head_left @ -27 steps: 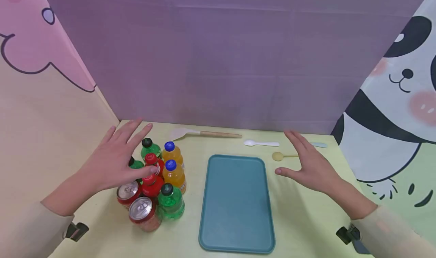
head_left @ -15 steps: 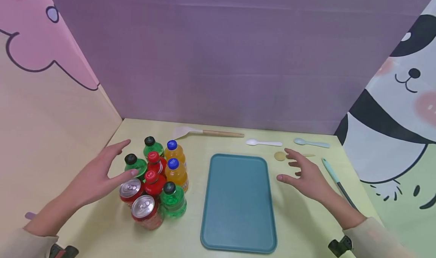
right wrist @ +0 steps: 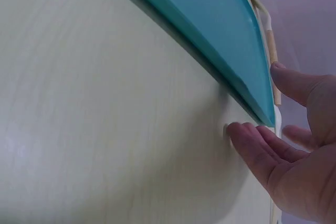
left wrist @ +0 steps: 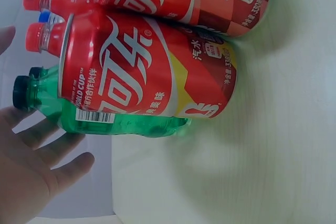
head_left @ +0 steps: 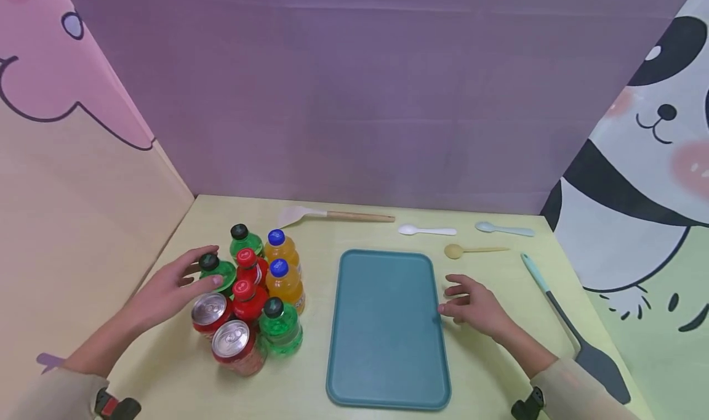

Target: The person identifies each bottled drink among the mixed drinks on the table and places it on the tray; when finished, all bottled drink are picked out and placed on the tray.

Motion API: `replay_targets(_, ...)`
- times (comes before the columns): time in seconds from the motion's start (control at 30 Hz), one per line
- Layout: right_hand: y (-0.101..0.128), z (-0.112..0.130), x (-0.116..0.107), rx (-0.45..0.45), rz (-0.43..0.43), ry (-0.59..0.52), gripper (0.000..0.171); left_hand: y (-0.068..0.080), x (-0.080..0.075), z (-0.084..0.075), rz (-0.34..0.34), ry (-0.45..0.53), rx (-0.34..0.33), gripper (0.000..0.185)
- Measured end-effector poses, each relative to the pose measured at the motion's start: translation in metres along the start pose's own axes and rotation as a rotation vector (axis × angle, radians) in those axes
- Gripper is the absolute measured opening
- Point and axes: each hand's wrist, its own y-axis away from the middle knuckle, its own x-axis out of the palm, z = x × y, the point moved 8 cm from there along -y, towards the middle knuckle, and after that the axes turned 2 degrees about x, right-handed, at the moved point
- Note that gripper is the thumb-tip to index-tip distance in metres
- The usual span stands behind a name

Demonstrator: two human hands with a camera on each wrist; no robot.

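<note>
My left hand (head_left: 166,294) is at the left side of a group of drinks, its thumb and fingers spread around a green bottle (head_left: 226,274) with a black cap. In the left wrist view the fingers lie beside that bottle's neck, loosely spread, with a red cola can (left wrist: 142,66) nearer the camera. On the other side, my right hand (head_left: 477,308) hovers at the right edge of a blue-green tray (head_left: 388,334), its fingers slightly bent and holding nothing. The right wrist view has the fingertips (right wrist: 239,129) close to the tray's rim.
More drinks stand packed together: red bottles (head_left: 247,303), orange bottles (head_left: 286,287), another green bottle (head_left: 280,331) and a second can (head_left: 238,349). Behind the tray lie a spatula (head_left: 343,215), a white spoon (head_left: 426,230), a blue spoon (head_left: 504,230) and a yellow spoon (head_left: 473,250). A dark turner (head_left: 576,334) lies right.
My left hand has come down from above the drinks to the green bottle's side. My right hand has moved left and lower to the tray's edge, uncovering the spoons and turner.
</note>
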Motion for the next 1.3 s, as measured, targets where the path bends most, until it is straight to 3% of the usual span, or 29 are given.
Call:
replay_targets(0.5, -0.002, -0.006, 0.017, 0.073, 0.006, -0.026, 0.065, -0.009, 0.006, 0.025, -0.004, 0.164, -0.068, 0.055)
replay_targets(0.97, -0.009, -0.008, 0.018, 0.093, -0.012, -0.025, 0.065, -0.012, -0.005, 0.025, -0.097, 0.082, -0.055, 0.050)
replay_targets(1.3, -0.007, -0.005, 0.018, 0.109, -0.009, -0.019, 0.064, -0.010, -0.017, 0.022, -0.173, 0.057, 0.043, 0.037)
